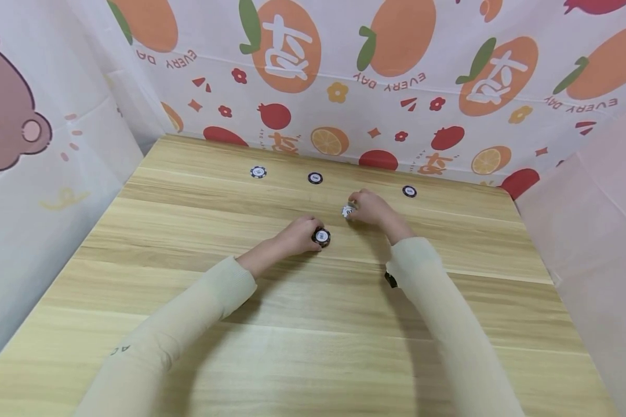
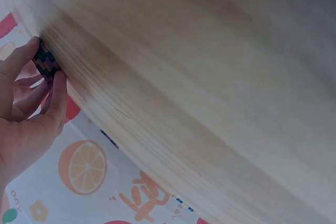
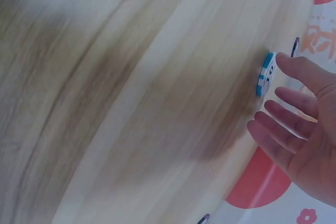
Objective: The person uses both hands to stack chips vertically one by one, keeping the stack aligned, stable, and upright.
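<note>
My left hand grips a short stack of dark poker chips by its sides, thumb and fingers on opposite edges. In the left wrist view, this chip stack shows a checkered edge between the fingertips. Farther back on the table, my right hand is at a white-and-blue poker chip. The right wrist view shows this white-and-blue chip low on the wood, with the thumb tip right at its edge and the other fingers extended and spread.
Toward the back of the wooden table lie a blue-and-white chip, a dark chip and another dark chip. A small black object is partly hidden by the right sleeve. A printed curtain borders the back.
</note>
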Available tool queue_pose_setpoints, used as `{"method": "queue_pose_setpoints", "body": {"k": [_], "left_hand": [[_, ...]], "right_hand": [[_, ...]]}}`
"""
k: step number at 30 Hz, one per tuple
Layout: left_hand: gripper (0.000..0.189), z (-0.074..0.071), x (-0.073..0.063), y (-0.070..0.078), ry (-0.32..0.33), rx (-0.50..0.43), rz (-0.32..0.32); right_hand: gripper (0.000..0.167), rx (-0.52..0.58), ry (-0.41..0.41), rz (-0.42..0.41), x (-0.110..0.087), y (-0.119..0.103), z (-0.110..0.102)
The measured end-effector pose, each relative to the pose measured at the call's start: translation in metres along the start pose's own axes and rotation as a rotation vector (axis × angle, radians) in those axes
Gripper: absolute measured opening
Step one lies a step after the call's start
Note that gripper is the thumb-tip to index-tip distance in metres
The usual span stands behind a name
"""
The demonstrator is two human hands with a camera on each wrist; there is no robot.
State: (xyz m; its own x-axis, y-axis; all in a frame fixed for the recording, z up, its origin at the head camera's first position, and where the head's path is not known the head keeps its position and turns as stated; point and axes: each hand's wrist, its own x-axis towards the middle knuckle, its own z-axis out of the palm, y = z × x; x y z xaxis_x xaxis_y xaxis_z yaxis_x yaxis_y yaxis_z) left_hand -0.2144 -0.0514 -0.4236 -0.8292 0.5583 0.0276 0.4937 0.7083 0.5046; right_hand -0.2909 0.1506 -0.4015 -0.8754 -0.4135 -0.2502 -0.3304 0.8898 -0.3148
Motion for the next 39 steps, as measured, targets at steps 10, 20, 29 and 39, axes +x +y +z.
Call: {"method": "queue_pose_setpoints", "body": {"k": [10, 20, 29, 39], "left_hand": [[0.046, 0.0, 0.002, 0.001, -0.028, 0.0, -0.023], [0.043, -0.001, 0.001, 0.002, -0.036, -0.011, -0.03], [0.041, -0.001, 0.002, 0.0, -0.034, -0.008, -0.028], [0.041, -0.002, 0.002, 0.0, -0.028, -0.019, -0.029]], "right_hand": [[0.042, -0.026, 0.008, -0.004, 0.0, -0.004, 0.004], [0.037, -0.048, 0.028, -0.042, 0.0, -0.003, 0.007], [0.034, -0.059, 0.053, -0.108, 0.001, -0.003, 0.009], [0.03, -0.072, 0.062, -0.153, 0.002, -0.003, 0.012]]}}
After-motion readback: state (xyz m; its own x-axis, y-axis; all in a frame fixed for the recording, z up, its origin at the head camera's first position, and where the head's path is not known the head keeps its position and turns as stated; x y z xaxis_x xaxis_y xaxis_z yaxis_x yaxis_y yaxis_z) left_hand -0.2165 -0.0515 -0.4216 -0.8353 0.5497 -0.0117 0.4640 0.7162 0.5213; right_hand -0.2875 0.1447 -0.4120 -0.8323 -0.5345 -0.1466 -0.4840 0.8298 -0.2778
